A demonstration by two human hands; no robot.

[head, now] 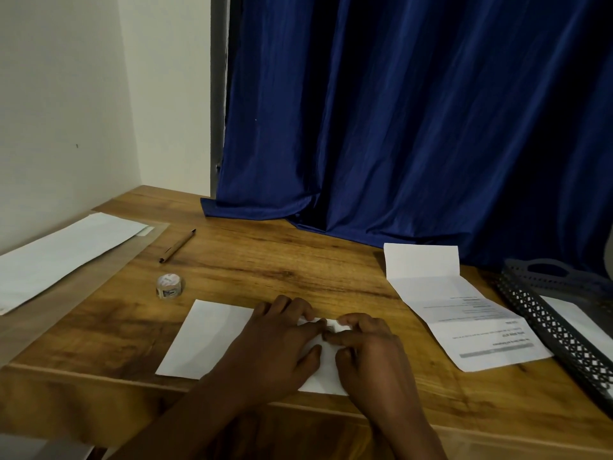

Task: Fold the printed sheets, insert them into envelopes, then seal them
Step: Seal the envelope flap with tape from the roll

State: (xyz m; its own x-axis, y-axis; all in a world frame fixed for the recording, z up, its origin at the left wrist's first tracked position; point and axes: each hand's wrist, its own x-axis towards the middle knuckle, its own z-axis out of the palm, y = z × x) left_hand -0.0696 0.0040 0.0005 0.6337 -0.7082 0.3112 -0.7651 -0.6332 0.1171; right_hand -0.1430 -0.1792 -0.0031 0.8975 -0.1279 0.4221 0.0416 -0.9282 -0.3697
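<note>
Envelopes [63,250] lie in a pale stack at the left edge of the frame, well apart from the work. A pen [176,246] rests right of them toward the middle, and a small roll of stickers [170,286] stands just below it, near the upper left corner of the sheet [212,333] being handled at lower centre. That white sheet lies flat on the wooden table [265,260]. The left hand [275,340] covers its middle with fingers bent, tips pressing down on the paper; the right hand [371,353] sits beside it, fingers curled, seemingly pinching a small raised bit of paper between the two hands, though whether this is a fold or a flap cannot be told. At the right of the frame a printed sheet [464,320] lies creased in thirds, its top panel standing up, and at the far right edge a dark mesh tray [550,330] holds more paper.

Judged from this, the main risk is a crooked crease: both hands crowd the right half, so the free left end could swing and the edges drift out of line. Hard pinching could also crumple or tear the paper, and a skewed fold might then jam in an envelope
</note>
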